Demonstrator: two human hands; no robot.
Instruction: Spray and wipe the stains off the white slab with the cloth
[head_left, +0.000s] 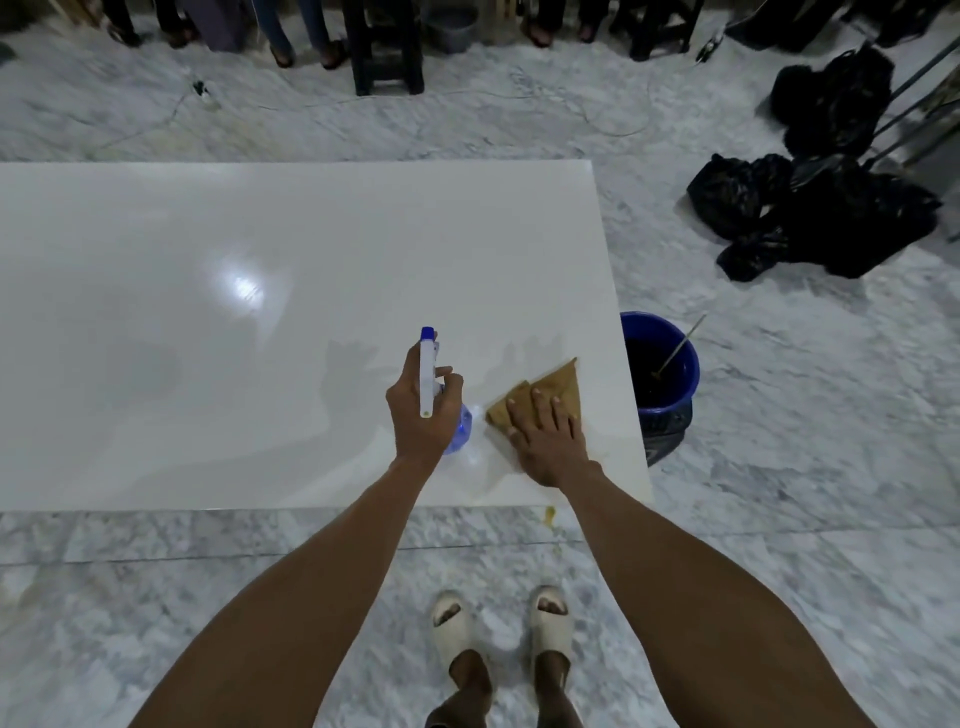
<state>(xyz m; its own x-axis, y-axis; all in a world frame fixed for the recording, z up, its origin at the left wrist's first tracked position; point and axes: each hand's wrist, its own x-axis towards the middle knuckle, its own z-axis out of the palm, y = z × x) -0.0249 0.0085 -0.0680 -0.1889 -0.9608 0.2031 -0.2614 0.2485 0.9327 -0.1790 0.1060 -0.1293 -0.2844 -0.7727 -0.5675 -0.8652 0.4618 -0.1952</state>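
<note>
A large glossy white slab (260, 312) lies flat in front of me. My left hand (418, 415) grips a spray bottle (429, 374) with a white and blue trigger head and a clear blue body, held just above the slab near its front right corner. My right hand (548, 436) presses flat on a brown folded cloth (558, 384) that lies on the slab beside the bottle. A wet smear with a faint yellowish tint (597, 460) shows around the cloth near the slab's right edge.
A blue bucket (662, 364) of dark liquid with a stick in it stands on the marble floor (805, 415) right of the slab. Black plastic bags (831, 218) lie further right. Several people's feet and a dark stool (387, 47) line the far side.
</note>
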